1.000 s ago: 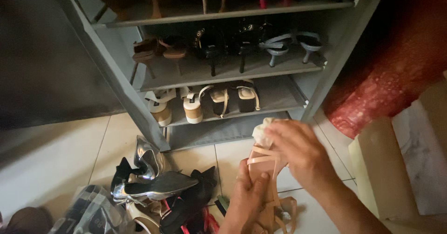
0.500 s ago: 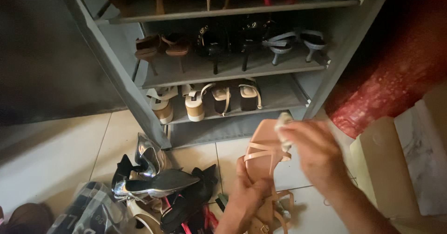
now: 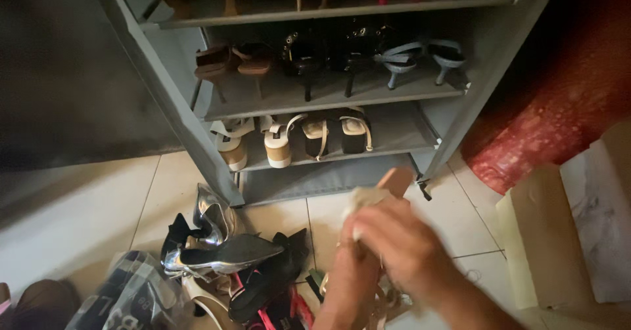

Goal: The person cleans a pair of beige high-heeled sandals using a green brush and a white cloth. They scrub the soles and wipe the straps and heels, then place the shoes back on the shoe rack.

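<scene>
- Left hand (image 3: 348,284) grips a tan strappy high-heeled sandal (image 3: 394,182) from below, near the grey fabric shoe rack (image 3: 342,172).
- Right hand (image 3: 401,248) presses a pale cloth (image 3: 360,202) against it.

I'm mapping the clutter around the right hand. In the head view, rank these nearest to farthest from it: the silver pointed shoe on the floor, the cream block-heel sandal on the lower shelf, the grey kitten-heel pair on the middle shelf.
1. Silver pointed shoe, floor, left of the right hand.
2. Cream block-heel sandal, lower shelf, up-left.
3. Grey kitten-heel pair, middle shelf, above.
</scene>
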